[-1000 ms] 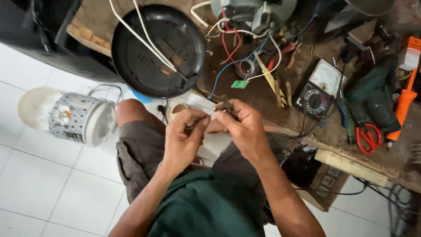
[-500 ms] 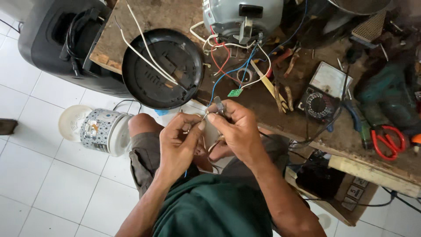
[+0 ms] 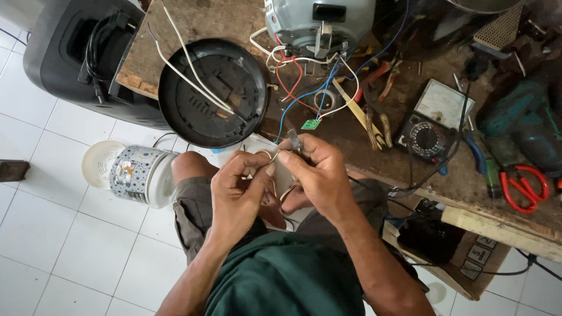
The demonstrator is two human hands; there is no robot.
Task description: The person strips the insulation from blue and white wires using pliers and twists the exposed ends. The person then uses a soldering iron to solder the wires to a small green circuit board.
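Note:
My left hand (image 3: 237,190) and my right hand (image 3: 316,175) meet above my lap, fingertips pinched together on a thin wire (image 3: 270,155) with a small metal connector (image 3: 294,141) at its end. The right hand grips the connector between thumb and forefinger; the left hand pinches the wire just beside it. Blue, red and white wires (image 3: 304,88) run from the connector area up to a grey appliance body (image 3: 319,23) on the wooden workbench (image 3: 193,23). A small green circuit board (image 3: 310,124) hangs on those wires.
A black round base plate (image 3: 213,93) with white wires lies at the bench edge. A multimeter (image 3: 430,126), red-handled scissors (image 3: 524,187), pliers and a green drill (image 3: 515,129) crowd the bench's right side. A patterned white appliance (image 3: 140,174) and black speaker (image 3: 82,52) stand on the tiled floor.
The view has tilted and shifted, so the bench and appliance body show more. My hands have stayed together on the wire, lifted slightly towards the bench edge.

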